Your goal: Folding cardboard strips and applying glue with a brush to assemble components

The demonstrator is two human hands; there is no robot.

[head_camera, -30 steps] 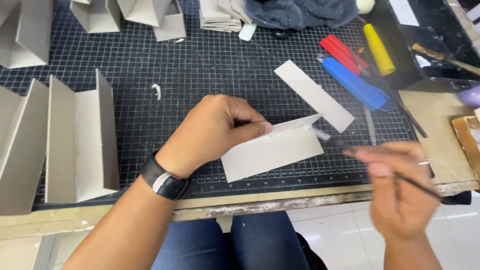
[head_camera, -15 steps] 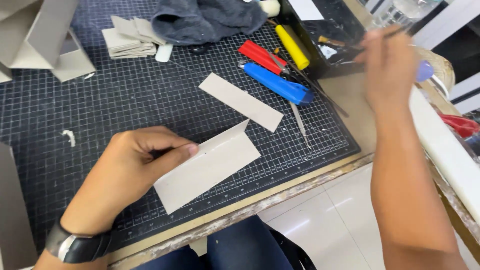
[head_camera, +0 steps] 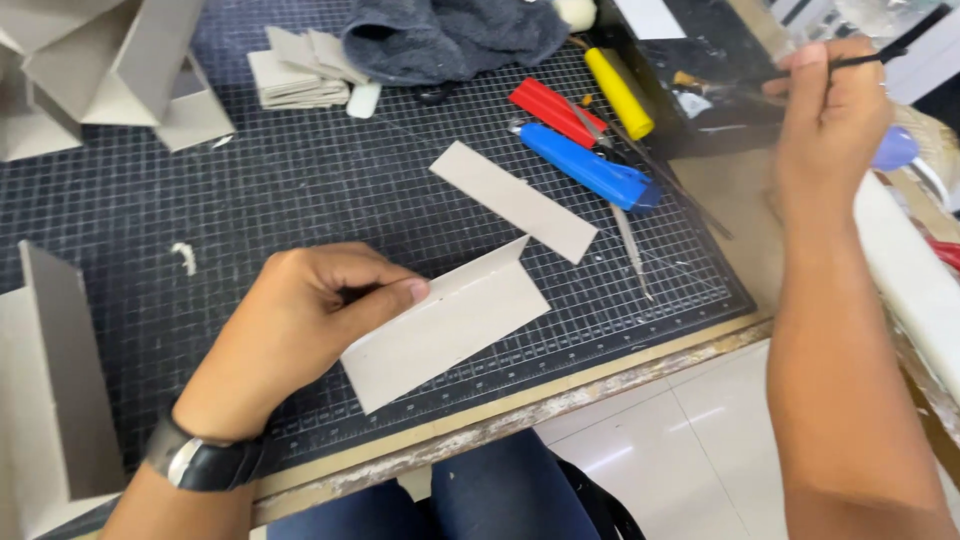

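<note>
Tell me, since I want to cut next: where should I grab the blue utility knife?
Grip the blue utility knife around its thick middle, coming from above. It lies flat and slanted on the cutting mat, with the red knife close along its far side, so the near side is freer.

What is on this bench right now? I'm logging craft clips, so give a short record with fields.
left hand: pinches a folded grey card piece on the cutting mat
right hand: raised at the right, holds a thin dark brush
loose card strip: flat on the mat
tools: blue cutter, red cutter, yellow cutter
cloth: dark, at far edge
</note>
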